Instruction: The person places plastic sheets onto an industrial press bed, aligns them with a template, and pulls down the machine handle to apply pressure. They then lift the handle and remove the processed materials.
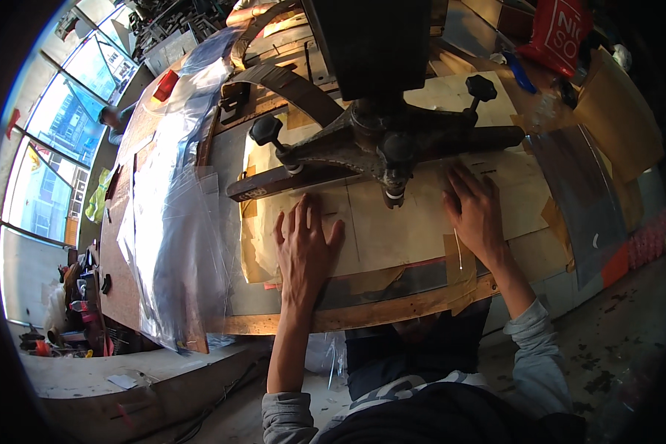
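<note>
My left hand [302, 240] lies flat on a cream sheet [388, 237], its fingers stretched toward a long dark metal bar [303, 180]. On the sheet's right part rests my right hand [477, 214], fingers extended and pointing at the same bar. A thin white stick [458, 251] shows just below my right thumb; whether the hand touches it, I cannot tell. Between and beyond my hands stands a dark press head [392, 133] with black knobs [481, 87]. Brown tape [460, 277] runs over the sheet's near edge. Thin lines mark the sheet.
Clear plastic sheets [166, 251] cover the table's left side. A grey translucent sheet [581, 200] and brown paper [618, 111] lie at the right, with a red bag [559, 33] behind. The wooden table edge [355, 318] curves before me. Another person [115, 118] is at the far left.
</note>
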The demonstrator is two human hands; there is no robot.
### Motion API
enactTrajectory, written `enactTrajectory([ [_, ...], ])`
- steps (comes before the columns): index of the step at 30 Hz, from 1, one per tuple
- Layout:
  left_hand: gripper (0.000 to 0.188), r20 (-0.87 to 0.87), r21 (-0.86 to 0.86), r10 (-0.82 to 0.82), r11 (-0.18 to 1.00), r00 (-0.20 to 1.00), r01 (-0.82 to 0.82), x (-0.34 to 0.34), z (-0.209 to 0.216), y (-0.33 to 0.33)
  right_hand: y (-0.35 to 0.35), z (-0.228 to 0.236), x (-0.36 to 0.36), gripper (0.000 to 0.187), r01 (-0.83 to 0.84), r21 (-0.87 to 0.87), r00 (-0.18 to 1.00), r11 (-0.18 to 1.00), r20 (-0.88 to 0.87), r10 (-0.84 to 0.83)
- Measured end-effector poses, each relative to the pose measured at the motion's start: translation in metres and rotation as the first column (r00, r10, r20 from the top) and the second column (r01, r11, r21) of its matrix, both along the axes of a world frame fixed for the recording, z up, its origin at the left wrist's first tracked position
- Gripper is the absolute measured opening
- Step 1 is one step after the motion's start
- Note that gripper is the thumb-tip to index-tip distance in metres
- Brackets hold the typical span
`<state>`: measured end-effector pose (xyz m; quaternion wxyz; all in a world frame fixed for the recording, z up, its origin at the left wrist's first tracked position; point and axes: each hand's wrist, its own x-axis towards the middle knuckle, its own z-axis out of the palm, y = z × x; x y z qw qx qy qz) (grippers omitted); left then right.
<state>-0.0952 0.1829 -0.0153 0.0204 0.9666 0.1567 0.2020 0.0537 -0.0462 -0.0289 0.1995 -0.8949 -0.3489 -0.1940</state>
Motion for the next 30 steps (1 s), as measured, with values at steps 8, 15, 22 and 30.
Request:
enactTrajectory([
  [8, 0.053, -0.015, -0.005, -0.009, 1.000, 1.000, 0.009, -0.0003, 0.0000, 0.0004, 0.0014, -0.0013, 0.0004, 0.034, -0.001, -0.004, 1.000, 1.000, 0.008, 0.001],
  [15, 0.053, -0.008, -0.005, -0.015, 1.000, 1.000, 0.015, -0.0010, -0.0010, 0.0017, 0.0018, -0.0020, 0.0016, 0.033, 0.003, -0.012, 1.000, 1.000, 0.014, -0.003],
  [22, 0.048, 0.026, 0.013, -0.001, 1.000, 1.000, 0.000, 0.0008, -0.0017, 0.0011, 0.0021, -0.0032, 0.0022, 0.034, 0.002, 0.005, 1.000, 1.000, 0.000, -0.002],
  [30, 0.051, -0.004, 0.010, -0.001, 1.000, 1.000, 0.001, 0.0002, -0.0007, 0.0011, 0.0029, -0.0013, 0.0015, 0.033, 0.010, -0.025, 1.000, 1.000, 0.000, -0.010],
])
